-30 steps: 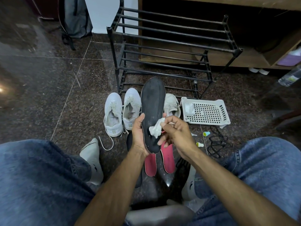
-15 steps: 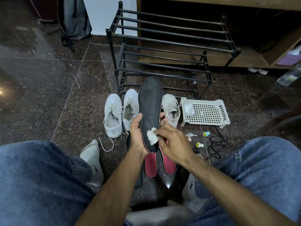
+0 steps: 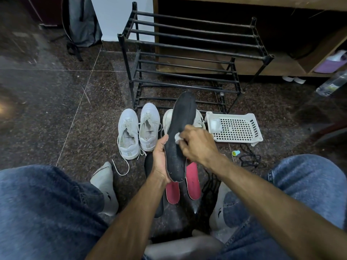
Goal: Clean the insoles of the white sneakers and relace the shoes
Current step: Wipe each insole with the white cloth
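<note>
My left hand grips a long black insole by its heel end, holding it upright above the floor. My right hand pinches a small white wipe and presses it against the middle of the insole. Two white sneakers stand side by side on the floor to the left. A third white sneaker is mostly hidden behind the insole. Two red insoles lie on the floor below my hands. Another black insole lies partly under my left wrist.
A black metal shoe rack stands behind the shoes. A white perforated plastic tray sits to the right, with black laces and a small yellow-blue cap beside it. A loose white lace lies near my left foot.
My right hand has moved the wipe up the insole, from near the heel to its middle. The insole has tilted slightly to the right.
</note>
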`<state>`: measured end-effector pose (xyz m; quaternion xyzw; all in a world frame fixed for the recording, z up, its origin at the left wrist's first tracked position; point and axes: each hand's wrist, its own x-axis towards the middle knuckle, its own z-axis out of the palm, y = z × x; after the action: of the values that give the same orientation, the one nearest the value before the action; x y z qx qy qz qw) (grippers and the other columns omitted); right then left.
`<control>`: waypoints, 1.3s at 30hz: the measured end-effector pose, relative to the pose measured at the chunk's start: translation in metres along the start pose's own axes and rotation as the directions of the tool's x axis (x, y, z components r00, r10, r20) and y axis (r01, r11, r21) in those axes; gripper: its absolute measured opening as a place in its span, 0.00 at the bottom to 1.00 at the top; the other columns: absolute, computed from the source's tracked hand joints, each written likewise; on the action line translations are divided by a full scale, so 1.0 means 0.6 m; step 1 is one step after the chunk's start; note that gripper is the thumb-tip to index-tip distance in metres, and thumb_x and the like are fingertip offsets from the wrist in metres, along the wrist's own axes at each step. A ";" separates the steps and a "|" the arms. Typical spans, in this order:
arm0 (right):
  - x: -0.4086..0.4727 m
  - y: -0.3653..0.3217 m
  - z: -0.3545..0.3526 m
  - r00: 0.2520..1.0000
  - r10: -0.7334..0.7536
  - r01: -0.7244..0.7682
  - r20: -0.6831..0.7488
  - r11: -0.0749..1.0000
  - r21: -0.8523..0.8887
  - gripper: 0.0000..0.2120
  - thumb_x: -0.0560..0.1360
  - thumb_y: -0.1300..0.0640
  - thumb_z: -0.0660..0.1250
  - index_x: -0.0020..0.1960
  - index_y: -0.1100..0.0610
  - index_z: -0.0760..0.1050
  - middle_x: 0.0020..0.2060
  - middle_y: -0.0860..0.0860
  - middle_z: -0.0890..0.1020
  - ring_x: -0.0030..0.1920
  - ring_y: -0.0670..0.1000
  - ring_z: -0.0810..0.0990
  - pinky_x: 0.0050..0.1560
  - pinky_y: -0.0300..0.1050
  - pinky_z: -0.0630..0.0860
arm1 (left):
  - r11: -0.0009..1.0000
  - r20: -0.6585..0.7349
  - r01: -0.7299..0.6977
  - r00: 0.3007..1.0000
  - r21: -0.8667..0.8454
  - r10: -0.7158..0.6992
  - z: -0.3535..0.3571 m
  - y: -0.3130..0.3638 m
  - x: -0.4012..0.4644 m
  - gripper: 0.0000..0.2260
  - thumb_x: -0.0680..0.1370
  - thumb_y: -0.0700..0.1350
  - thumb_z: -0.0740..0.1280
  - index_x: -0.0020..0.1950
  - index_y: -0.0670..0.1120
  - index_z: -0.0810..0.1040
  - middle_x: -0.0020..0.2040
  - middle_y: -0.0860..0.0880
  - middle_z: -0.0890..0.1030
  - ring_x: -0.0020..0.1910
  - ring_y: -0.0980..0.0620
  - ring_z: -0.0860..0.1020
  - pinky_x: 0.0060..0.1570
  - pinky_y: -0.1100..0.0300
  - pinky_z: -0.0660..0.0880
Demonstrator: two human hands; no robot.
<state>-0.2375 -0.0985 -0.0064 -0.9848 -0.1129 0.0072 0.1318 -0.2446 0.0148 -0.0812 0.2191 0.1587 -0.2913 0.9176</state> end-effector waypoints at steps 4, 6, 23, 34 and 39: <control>-0.067 -0.039 0.007 0.963 -0.212 0.205 0.164 0.977 0.062 0.08 0.75 0.56 0.63 0.47 0.57 0.80 0.45 0.52 0.75 0.42 0.61 0.78 0.38 0.50 0.72 | 1.000 -0.028 0.016 0.999 -0.006 -0.016 -0.012 0.004 0.006 0.29 0.75 0.59 0.60 0.66 0.38 0.76 0.63 0.39 0.78 0.67 0.42 0.74 0.73 0.50 0.63; -0.045 -0.025 0.005 0.978 -0.158 0.161 0.134 0.987 -0.013 0.09 0.77 0.55 0.60 0.49 0.57 0.78 0.48 0.52 0.74 0.44 0.61 0.79 0.41 0.52 0.74 | 1.000 -0.013 0.023 1.000 0.005 -0.023 -0.009 0.000 0.005 0.28 0.74 0.58 0.62 0.65 0.39 0.78 0.62 0.39 0.79 0.63 0.42 0.77 0.67 0.49 0.70; 0.022 0.012 -0.014 0.998 -0.054 0.054 -0.012 0.998 -0.031 0.10 0.76 0.53 0.62 0.50 0.56 0.78 0.48 0.50 0.76 0.47 0.60 0.79 0.45 0.52 0.76 | 1.000 0.012 0.014 1.000 0.000 -0.014 0.004 -0.004 0.006 0.22 0.76 0.59 0.60 0.55 0.45 0.82 0.52 0.43 0.83 0.50 0.45 0.82 0.49 0.48 0.78; -0.007 -0.014 0.006 0.991 -0.129 0.130 -0.017 0.988 0.082 0.10 0.75 0.53 0.62 0.46 0.56 0.80 0.42 0.51 0.77 0.41 0.59 0.79 0.39 0.50 0.74 | 0.999 -0.041 0.043 0.998 -0.002 -0.043 0.000 -0.009 0.007 0.26 0.74 0.60 0.65 0.61 0.42 0.79 0.55 0.39 0.80 0.56 0.44 0.79 0.63 0.50 0.72; 0.040 -0.014 -0.010 0.992 0.101 -0.089 -0.078 0.985 0.150 0.10 0.74 0.54 0.63 0.45 0.58 0.80 0.42 0.52 0.79 0.44 0.59 0.79 0.45 0.50 0.76 | 0.999 -0.037 0.047 0.998 0.023 -0.046 0.013 -0.006 0.000 0.24 0.74 0.59 0.65 0.59 0.43 0.81 0.56 0.40 0.80 0.58 0.43 0.78 0.69 0.48 0.66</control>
<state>-0.2157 -0.0867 0.0022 -0.9761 -0.0592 -0.0202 0.2080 -0.2458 0.0083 -0.0760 0.2318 0.1771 -0.3104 0.9047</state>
